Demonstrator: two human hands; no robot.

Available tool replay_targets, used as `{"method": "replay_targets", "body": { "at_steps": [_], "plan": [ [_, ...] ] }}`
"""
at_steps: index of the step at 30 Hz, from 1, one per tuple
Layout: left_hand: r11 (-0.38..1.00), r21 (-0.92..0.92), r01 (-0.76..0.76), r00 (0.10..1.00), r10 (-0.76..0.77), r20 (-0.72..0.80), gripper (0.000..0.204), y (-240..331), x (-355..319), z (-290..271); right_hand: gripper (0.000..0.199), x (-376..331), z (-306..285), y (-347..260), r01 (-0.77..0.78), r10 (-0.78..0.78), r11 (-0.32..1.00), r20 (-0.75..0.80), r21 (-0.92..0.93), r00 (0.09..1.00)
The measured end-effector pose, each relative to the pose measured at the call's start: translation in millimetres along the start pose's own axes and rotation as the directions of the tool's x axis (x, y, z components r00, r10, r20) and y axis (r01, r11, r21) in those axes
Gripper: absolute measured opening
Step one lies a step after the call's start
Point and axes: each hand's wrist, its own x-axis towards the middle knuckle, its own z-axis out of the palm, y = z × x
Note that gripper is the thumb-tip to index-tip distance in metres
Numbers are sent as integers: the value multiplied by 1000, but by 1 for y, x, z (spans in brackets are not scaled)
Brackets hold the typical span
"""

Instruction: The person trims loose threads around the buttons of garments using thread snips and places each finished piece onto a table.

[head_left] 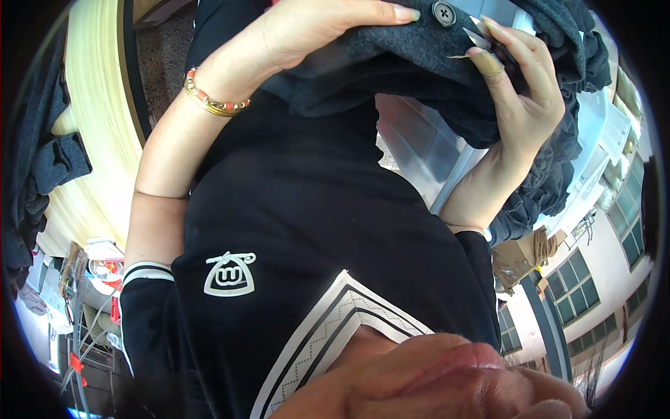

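A dark grey woolly garment (391, 45) with a round dark button (444, 13) is held up in front of my body. My left hand (307, 31) grips its edge, the thumb stretched along the cloth toward the button and the other fingers hidden behind it. Just right of the button, my right hand (523, 94) is closed on small silver thread snips (477, 36). Their pointed blades are apart, close to the cloth. The grip of the snips is mostly covered by my fingers.
A pale wood-grain tabletop (98, 140) curves along the left, with a dark grey cloth piece (63, 164) at its edge. Right of me are a clear plastic bin (426, 140), heaped black garments (534, 185) and a cardboard box (513, 262). Metal racking (84, 349) stands lower left.
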Motion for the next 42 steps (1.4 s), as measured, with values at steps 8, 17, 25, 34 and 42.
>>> {"method": "replay_targets", "body": {
  "at_steps": [8, 17, 25, 34, 42],
  "plan": [
    [997, 78, -20, 1000, 20, 8, 24, -14, 7, 1, 33, 0, 3, -1, 25, -24, 1000, 29, -10, 999],
    [971, 228, -68, 998, 71, -2, 26, -15, 5, 6, 31, -1, 3, 0, 10, -9, 1000, 56, -14, 998],
    [972, 227, -67, 998, 67, 7, 27, -18, 4, 3, 28, 0, 3, 5, 50, -54, 997, 65, 55, 996],
    [973, 207, -98, 995, 96, 16, 27, -20, 6, 4, 27, 0, 3, 7, 52, -56, 996, 52, 71, 997],
    [965, 223, -135, 991, 136, 10, 23, -15, 5, 27, 25, -3, -13, -9, -98, 70, 958, 112, 268, 991]
  ]
}}
